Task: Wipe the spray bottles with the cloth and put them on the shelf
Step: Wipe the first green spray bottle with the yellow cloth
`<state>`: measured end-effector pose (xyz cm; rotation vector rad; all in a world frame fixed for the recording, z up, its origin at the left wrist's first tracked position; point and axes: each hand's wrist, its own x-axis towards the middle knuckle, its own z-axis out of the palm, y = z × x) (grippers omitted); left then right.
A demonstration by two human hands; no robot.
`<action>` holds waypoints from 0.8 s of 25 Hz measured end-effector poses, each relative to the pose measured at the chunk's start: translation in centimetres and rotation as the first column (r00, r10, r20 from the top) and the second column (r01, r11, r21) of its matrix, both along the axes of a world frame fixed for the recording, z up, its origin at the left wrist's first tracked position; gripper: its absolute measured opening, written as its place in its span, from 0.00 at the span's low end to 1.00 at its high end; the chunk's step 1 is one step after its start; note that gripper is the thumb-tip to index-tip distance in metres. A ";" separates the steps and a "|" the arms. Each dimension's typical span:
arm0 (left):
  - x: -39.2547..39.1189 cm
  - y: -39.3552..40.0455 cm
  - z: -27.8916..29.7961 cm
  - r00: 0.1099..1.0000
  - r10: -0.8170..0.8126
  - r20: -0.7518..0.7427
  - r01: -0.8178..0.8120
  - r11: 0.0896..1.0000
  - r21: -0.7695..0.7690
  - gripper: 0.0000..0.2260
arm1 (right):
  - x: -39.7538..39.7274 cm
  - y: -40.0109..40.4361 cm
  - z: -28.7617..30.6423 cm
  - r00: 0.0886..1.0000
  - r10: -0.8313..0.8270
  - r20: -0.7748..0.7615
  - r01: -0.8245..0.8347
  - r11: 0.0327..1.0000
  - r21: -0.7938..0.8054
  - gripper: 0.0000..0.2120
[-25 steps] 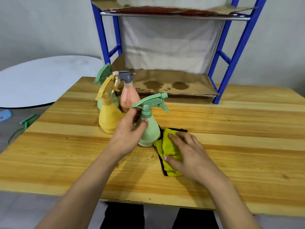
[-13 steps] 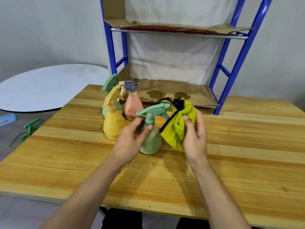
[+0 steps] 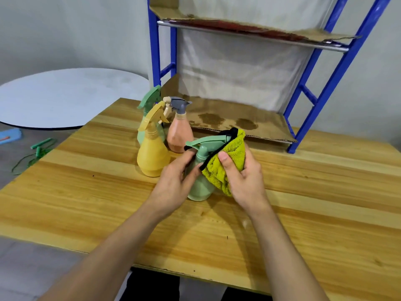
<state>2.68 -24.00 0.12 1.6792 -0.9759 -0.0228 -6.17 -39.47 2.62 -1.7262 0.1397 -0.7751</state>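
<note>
A light green spray bottle (image 3: 200, 187) stands upright on the wooden table (image 3: 86, 192). My left hand (image 3: 173, 181) grips its neck and left side. My right hand (image 3: 243, 179) holds a yellow-green cloth (image 3: 230, 155) with a black edge against the bottle's right side and nozzle. Behind them stand a yellow bottle (image 3: 152, 153), a peach bottle with a grey trigger (image 3: 180, 133) and another green bottle (image 3: 149, 101), partly hidden. The blue-framed shelf (image 3: 325, 83) rises at the back of the table, its cardboard-lined lower level (image 3: 238, 120) stained and bare.
A second cardboard-lined shelf level (image 3: 260, 31) sits higher up. A round white tabletop (image 3: 65, 96) lies to the left, beyond the table's edge. Green clips and cord (image 3: 36, 148) lie on the floor at the left.
My right hand lifted the cloth off the table and brought it against the green bottle's right side. My left hand stayed on the bottle.
</note>
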 end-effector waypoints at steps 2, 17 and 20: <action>-0.1 0.0 0.1 1.000 0.001 -0.002 -0.001 1.000 -0.009 0.15 | -0.3 -0.4 0.1 1.000 -0.001 -0.018 0.000 0.999 -0.048 0.13; -0.3 0.3 0.5 0.994 -0.039 -0.098 0.036 0.999 -0.032 0.15 | -0.5 0.4 0.4 0.994 -0.079 -0.079 0.062 0.979 -0.195 0.15; -0.3 0.3 0.2 0.987 -0.046 -0.152 0.043 0.999 -0.022 0.14 | -1.5 -0.5 0.5 0.982 -0.141 -0.127 0.094 0.943 -0.320 0.14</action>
